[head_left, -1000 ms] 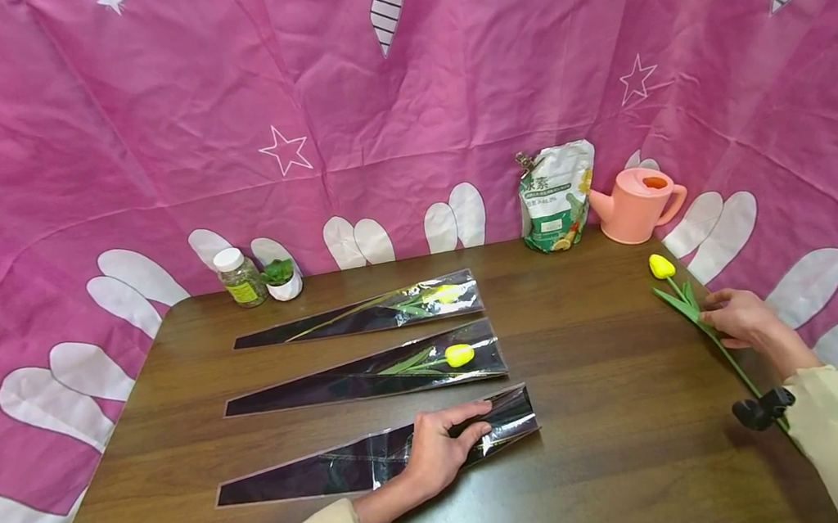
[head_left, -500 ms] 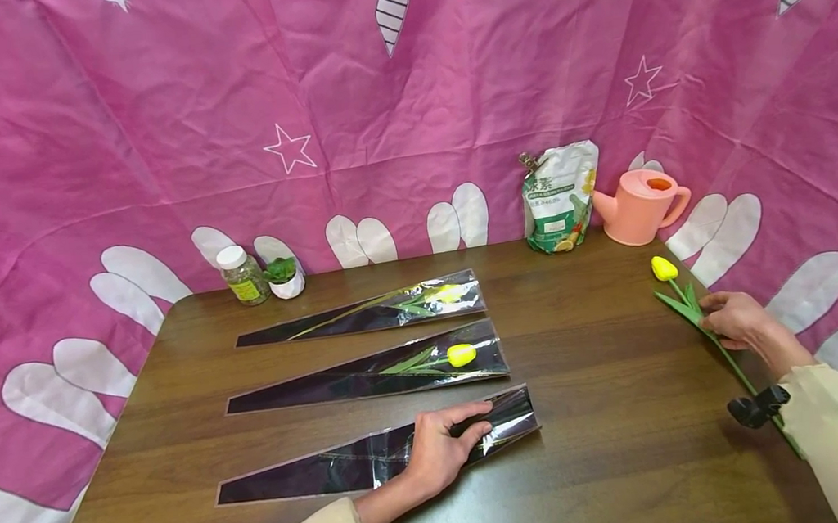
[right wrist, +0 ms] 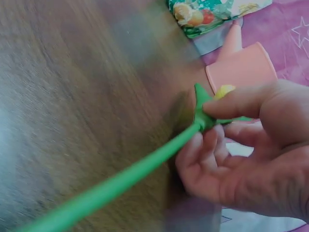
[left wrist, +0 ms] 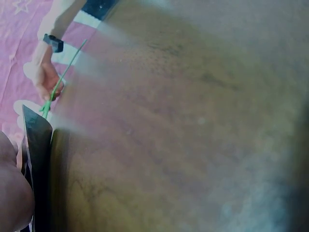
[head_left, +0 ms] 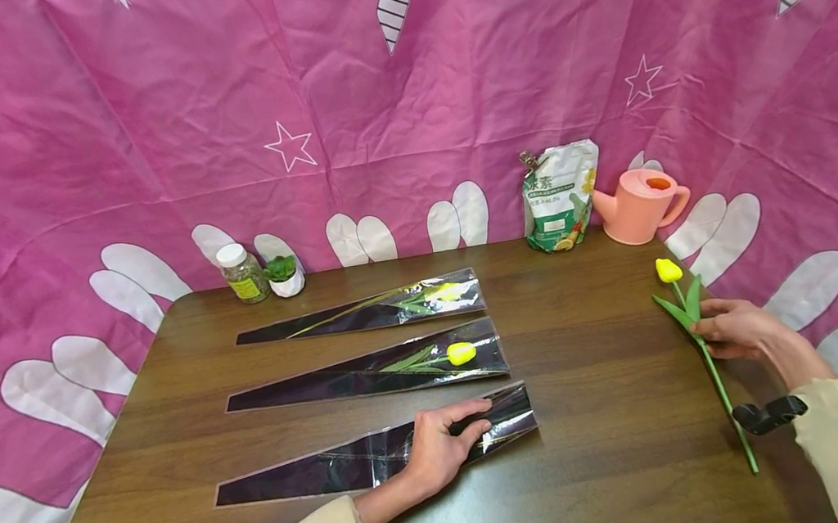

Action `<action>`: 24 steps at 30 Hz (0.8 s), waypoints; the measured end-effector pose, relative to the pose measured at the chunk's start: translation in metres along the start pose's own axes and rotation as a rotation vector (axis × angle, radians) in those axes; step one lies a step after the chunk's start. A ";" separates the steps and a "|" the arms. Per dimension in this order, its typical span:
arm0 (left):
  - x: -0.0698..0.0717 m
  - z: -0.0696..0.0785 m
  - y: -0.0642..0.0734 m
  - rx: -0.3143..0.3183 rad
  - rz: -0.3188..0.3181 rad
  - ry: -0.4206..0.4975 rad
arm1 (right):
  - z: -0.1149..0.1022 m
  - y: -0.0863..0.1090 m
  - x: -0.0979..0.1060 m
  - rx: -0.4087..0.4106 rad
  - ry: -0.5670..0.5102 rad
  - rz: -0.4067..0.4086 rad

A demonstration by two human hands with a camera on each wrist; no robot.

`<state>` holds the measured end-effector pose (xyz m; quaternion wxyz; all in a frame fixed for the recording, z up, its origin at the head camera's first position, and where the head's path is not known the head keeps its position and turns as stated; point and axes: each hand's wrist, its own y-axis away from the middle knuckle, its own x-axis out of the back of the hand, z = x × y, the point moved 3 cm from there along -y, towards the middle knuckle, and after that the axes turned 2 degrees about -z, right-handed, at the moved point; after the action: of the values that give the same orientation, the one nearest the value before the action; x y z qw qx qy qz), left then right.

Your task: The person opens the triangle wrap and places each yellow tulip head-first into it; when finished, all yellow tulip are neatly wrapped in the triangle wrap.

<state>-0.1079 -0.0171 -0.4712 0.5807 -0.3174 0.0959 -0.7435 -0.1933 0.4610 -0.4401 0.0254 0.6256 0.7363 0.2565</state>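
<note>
At the right side of the table, my right hand (head_left: pixel 742 328) pinches a yellow artificial tulip (head_left: pixel 717 382) by its green stem, just below the leaves. In the right wrist view the thumb and fingers close round the tulip's stem (right wrist: pixel 145 169), with the bloom partly hidden behind the thumb. My left hand (head_left: pixel 437 450) rests on the nearest black flower sleeve (head_left: pixel 310 477), thumb and forefinger spread apart near its wide end. In the left wrist view only part of that hand shows beside the sleeve (left wrist: pixel 37 130); its other fingers are hidden.
Two more sleeves lie behind, a middle sleeve (head_left: pixel 289 392) and a far sleeve (head_left: pixel 321 325), each with a yellow tulip inside. Along the back stand a jar (head_left: pixel 244 275), a potted plant (head_left: pixel 286 280), a fertiliser pouch (head_left: pixel 558 201) and a pink watering can (head_left: pixel 635 210).
My right hand has shifted slightly, and the tulip in it has turned more upright in the head view, its stem end swinging left clear of the sleeve. The left hand stays in place.
</note>
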 end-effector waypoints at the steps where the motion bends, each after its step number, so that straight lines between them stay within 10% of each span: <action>1: 0.000 0.000 0.000 -0.001 -0.001 0.000 | 0.001 0.000 -0.002 0.009 -0.027 -0.011; 24: -0.002 0.001 -0.001 -0.016 0.008 0.002 | -0.013 0.025 -0.069 0.512 -0.609 -0.312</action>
<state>-0.1081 -0.0145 -0.4708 0.5810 -0.3209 0.1037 -0.7407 -0.1606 0.3939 -0.4382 0.1239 0.5399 0.8211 -0.1379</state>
